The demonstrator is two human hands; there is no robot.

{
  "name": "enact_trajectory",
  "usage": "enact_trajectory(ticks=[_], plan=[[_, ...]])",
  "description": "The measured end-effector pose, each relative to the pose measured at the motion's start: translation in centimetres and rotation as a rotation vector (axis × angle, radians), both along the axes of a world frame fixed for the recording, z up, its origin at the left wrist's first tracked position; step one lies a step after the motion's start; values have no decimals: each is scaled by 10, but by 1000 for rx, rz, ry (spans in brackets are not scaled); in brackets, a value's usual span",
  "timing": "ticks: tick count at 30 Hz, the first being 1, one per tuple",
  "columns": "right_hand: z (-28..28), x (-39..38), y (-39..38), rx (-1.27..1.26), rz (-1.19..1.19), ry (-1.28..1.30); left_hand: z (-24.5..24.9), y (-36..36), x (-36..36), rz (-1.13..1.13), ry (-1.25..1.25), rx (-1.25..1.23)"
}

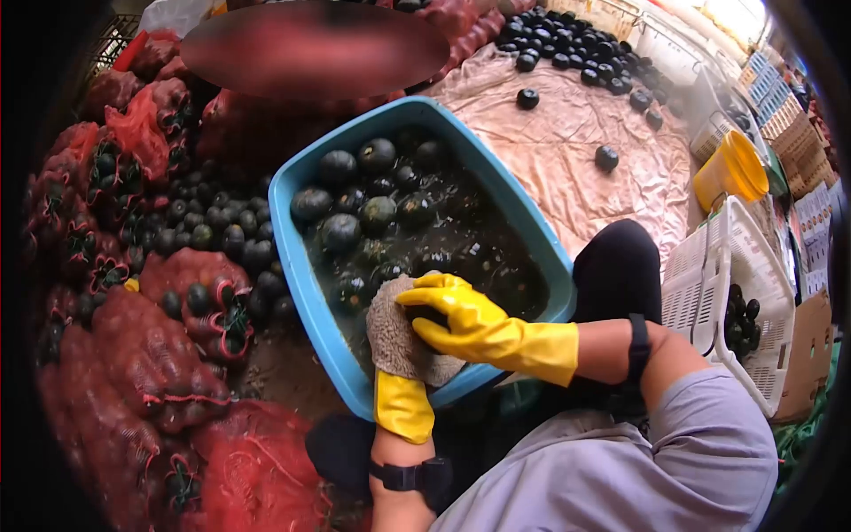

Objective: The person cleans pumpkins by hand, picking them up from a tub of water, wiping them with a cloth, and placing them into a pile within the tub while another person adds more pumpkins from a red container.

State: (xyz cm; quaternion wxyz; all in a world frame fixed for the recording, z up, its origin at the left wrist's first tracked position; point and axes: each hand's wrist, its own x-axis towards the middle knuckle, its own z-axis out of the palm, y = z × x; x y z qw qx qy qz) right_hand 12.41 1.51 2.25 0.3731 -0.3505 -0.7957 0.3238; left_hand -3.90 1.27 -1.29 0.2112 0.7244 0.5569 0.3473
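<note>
My left hand (403,410), in a yellow rubber glove, is over the near side of a blue tub. A rough brown cloth (390,328) wraps it and hides its fingers. My right hand (474,324), also gloved in yellow, curls its fingers around a dark avocado (427,316) pressed against the cloth. Only a small part of this avocado shows. Below and beyond my hands, the blue tub (291,230) holds murky water with several dark avocados (378,213) floating, mostly toward its far left.
Red mesh sacks (151,355) of avocados crowd the left, with loose avocados (208,217) beside the tub. More avocados (567,44) lie on a pinkish sheet (567,133) at the back. A yellow bucket (731,168) and white crate (753,266) stand right.
</note>
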Motion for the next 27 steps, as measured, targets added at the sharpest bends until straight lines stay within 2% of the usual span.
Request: enact_trajectory(ticks=[1, 2, 3, 4, 5, 6, 8, 10, 12, 13, 14, 15, 16, 17, 19, 20, 21, 22, 23, 24, 26, 27], plan=[[9, 10, 0, -253, 62, 96, 2, -3, -4, -121, -84, -87], [31, 9, 7, -1004, 30, 262, -6, -7, 6, -121, -538, -279], [-4, 4, 12, -925, -31, 507, -13, -12, 16, -68, -1014, -418], [-39, -3, 22, -823, -91, 761, 0, -13, 31, 49, -1300, -493], [-41, 0, 29, -653, -103, 579, 12, -14, 46, 191, -1595, -520], [-43, 6, 35, -486, -115, 395, 36, -20, 53, 273, -1516, -539], [-12, 25, 41, -115, 58, -112, 44, -23, 50, 294, -1284, -484], [37, 25, 34, -291, 225, -379, 34, -22, 32, 185, -991, -341], [16, 28, 37, -589, 307, -147, 24, -11, 4, 394, -1682, -738], [8, 27, 36, -750, 277, -22, -10, -7, -8, 288, -1767, -789], [2, 25, 35, -904, 246, 103, -25, -4, -8, 246, -1731, -780], [0, 19, 23, -1191, 173, 461, -31, -2, 1, 200, -1553, -646], [-40, 8, 10, -1333, -86, 765, -42, 0, 11, 167, -1263, -424], [-76, 15, 17, -581, -51, 279, -48, -1, 18, 171, -1036, -244], [-44, 14, 26, -944, -91, 356, 11, -16, 33, 287, -392, -55], [-17, 22, 35, -571, -32, -108, 17, -19, 32, 298, -418, -106], [-3, 21, 31, -429, 81, -158, 22, -22, 31, 310, -443, -158], [10, 19, 30, -281, 195, -201, 23, -19, 24, 272, -817, -343], [27, 21, 26, -370, 221, -221, 22, -18, 20, 249, -835, -316], [28, 24, 25, -455, 245, -112, 22, -16, 16, 226, -854, -290], [25, 13, 24, -942, 173, 217, 3, -19, 11, 226, -192, 165], [6, 4, 18, -910, 119, 445, -4, -18, 13, 213, -119, 239]])
